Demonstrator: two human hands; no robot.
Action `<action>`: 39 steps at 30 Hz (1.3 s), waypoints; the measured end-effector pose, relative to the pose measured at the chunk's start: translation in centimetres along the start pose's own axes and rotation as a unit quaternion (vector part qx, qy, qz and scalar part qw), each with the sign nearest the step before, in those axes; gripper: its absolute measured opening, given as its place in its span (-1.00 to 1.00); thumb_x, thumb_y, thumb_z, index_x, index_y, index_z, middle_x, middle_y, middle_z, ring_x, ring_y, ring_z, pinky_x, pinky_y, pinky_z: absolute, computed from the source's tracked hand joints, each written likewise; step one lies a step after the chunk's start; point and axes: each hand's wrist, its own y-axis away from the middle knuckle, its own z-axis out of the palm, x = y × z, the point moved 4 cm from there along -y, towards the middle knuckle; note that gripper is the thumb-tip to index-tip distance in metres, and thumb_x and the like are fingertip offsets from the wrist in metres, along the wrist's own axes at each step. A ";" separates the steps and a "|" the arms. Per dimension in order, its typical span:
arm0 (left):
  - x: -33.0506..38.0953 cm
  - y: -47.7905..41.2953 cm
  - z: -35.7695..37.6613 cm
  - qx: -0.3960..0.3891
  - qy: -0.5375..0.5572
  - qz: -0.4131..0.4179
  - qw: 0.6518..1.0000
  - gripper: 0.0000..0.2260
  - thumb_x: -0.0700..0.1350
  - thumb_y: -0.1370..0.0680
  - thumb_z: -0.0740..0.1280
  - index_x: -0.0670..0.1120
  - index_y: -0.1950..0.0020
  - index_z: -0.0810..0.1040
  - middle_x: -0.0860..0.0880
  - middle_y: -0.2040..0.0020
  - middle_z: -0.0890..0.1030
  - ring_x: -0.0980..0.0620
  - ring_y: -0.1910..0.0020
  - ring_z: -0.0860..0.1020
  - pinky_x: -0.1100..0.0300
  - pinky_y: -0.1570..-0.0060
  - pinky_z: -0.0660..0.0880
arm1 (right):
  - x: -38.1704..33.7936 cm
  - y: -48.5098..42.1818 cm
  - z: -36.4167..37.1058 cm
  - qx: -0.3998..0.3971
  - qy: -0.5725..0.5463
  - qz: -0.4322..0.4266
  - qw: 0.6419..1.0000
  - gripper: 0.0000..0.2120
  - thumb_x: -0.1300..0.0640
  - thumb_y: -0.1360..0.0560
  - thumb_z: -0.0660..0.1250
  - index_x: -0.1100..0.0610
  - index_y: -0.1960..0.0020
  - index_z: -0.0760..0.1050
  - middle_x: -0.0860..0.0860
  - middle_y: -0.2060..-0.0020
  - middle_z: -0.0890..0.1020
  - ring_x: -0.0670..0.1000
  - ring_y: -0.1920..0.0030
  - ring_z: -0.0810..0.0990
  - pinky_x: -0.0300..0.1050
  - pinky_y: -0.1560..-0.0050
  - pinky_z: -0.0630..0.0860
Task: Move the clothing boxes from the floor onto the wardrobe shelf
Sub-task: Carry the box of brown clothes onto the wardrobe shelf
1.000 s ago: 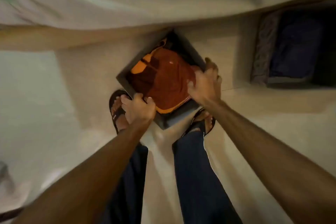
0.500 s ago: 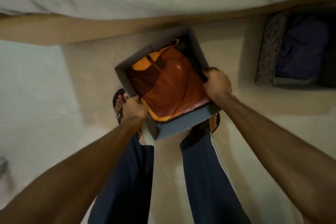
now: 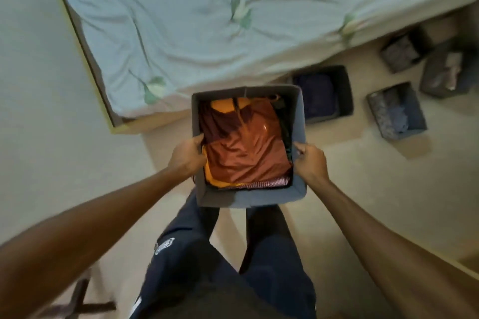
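A grey fabric box (image 3: 259, 198) filled with folded orange and rust-red clothes (image 3: 243, 147) is held up in front of me, off the floor. My left hand (image 3: 186, 155) grips its left wall and my right hand (image 3: 309, 160) grips its right wall, fingers curled over the rims. Several more grey clothing boxes stand on the floor beyond it: one with dark blue clothes (image 3: 324, 96), one with grey-blue clothes (image 3: 396, 111), and two farther right (image 3: 400, 53) (image 3: 445, 75). No wardrobe shelf is in view.
A bed with a pale blue sheet (image 3: 207, 21) fills the top of the view, its wooden frame corner (image 3: 124, 127) at left. My legs in dark trousers (image 3: 220, 267) stand on the beige floor. A dark object (image 3: 77, 303) lies at bottom left.
The box has risen from the floor by my feet to well above it, in both hands. My view has lifted, bringing the bed and more floor boxes into sight.
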 end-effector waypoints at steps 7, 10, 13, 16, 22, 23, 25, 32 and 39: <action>11.6 6.4 -5.3 0.022 -0.041 0.108 0.993 -0.51 -0.07 -0.49 0.40 0.12 -0.42 0.44 -0.08 -0.21 0.63 -0.15 -0.14 0.60 0.14 -0.06 0.54 | 2.3 8.7 -10.4 0.085 -0.093 0.042 0.991 -0.66 0.36 -0.50 0.17 0.25 -0.22 0.55 0.23 -0.13 0.62 0.27 -0.12 0.57 0.01 -0.10 0.49; 17.5 7.1 -4.0 0.048 -0.053 0.144 0.987 -0.51 0.03 -0.51 0.37 0.10 -0.45 0.42 -0.09 -0.28 0.60 -0.15 -0.21 0.57 0.15 -0.08 0.47 | 6.1 10.0 -14.2 0.121 -0.117 0.061 0.984 -0.59 0.38 -0.51 0.16 0.20 -0.33 0.48 0.18 -0.23 0.58 0.23 -0.21 0.54 -0.09 -0.16 0.45; 22.9 6.8 -1.1 0.054 -0.069 0.178 0.980 -0.46 0.01 -0.51 0.37 0.06 -0.49 0.37 -0.10 -0.32 0.56 -0.12 -0.25 0.55 0.08 -0.17 0.50 | 10.4 10.8 -17.9 0.154 -0.128 0.078 0.977 -0.59 0.39 -0.52 0.16 0.21 -0.33 0.47 0.19 -0.22 0.58 0.24 -0.20 0.54 -0.11 -0.10 0.44; 28.5 6.3 1.8 0.041 -0.070 0.203 0.976 -0.44 -0.05 -0.51 0.37 0.02 -0.50 0.35 -0.12 -0.37 0.53 -0.12 -0.31 0.51 0.03 -0.26 0.48 | 15.1 11.3 -20.7 0.175 -0.148 0.111 0.967 -0.56 0.39 -0.51 0.16 0.18 -0.35 0.45 0.20 -0.25 0.56 0.24 -0.23 0.52 -0.08 -0.17 0.44; 38.7 6.1 7.1 0.007 -0.086 0.276 0.957 -0.49 -0.08 -0.53 0.37 0.01 -0.47 0.39 -0.11 -0.32 0.56 -0.10 -0.26 0.54 0.11 -0.21 0.44 | 23.1 12.7 -24.8 0.231 -0.197 0.198 0.932 -0.57 0.36 -0.53 0.16 0.16 -0.37 0.45 0.20 -0.28 0.54 0.23 -0.25 0.52 -0.02 -0.22 0.46; 40.7 5.9 8.0 0.005 -0.096 0.289 0.952 -0.50 -0.09 -0.53 0.37 0.00 -0.47 0.39 -0.12 -0.31 0.57 -0.10 -0.24 0.56 0.12 -0.18 0.44 | 24.4 12.8 -25.5 0.239 -0.204 0.212 0.925 -0.57 0.36 -0.53 0.16 0.16 -0.37 0.44 0.20 -0.28 0.54 0.24 -0.24 0.52 -0.02 -0.21 0.46; 43.9 5.7 9.1 0.000 -0.108 0.309 0.945 -0.51 -0.09 -0.52 0.37 -0.01 -0.46 0.41 -0.12 -0.31 0.57 -0.10 -0.25 0.56 0.09 -0.21 0.46 | 26.3 13.0 -26.5 0.247 -0.213 0.229 0.917 -0.58 0.36 -0.54 0.16 0.17 -0.37 0.45 0.21 -0.28 0.53 0.24 -0.24 0.52 -0.01 -0.20 0.47; 57.8 3.1 14.5 -0.081 -0.143 0.387 0.907 -0.43 0.22 -0.41 0.34 0.12 -0.41 0.45 0.02 -0.26 0.62 0.03 -0.18 0.59 0.04 -0.19 0.55 | 33.5 14.1 -32.2 0.319 -0.246 0.314 0.860 -0.61 0.31 -0.56 0.17 0.16 -0.36 0.45 0.19 -0.28 0.54 0.23 -0.24 0.53 -0.02 -0.23 0.47; 74.5 5.4 21.1 -0.098 -0.200 0.490 0.843 -0.56 -0.09 -0.49 0.36 -0.01 -0.39 0.51 -0.12 -0.23 0.63 -0.15 -0.20 0.59 0.02 -0.18 0.51 | 41.4 16.3 -39.0 0.390 -0.247 0.385 0.800 -0.62 0.32 -0.52 0.18 0.18 -0.31 0.50 0.23 -0.19 0.60 0.28 -0.15 0.56 0.04 -0.15 0.52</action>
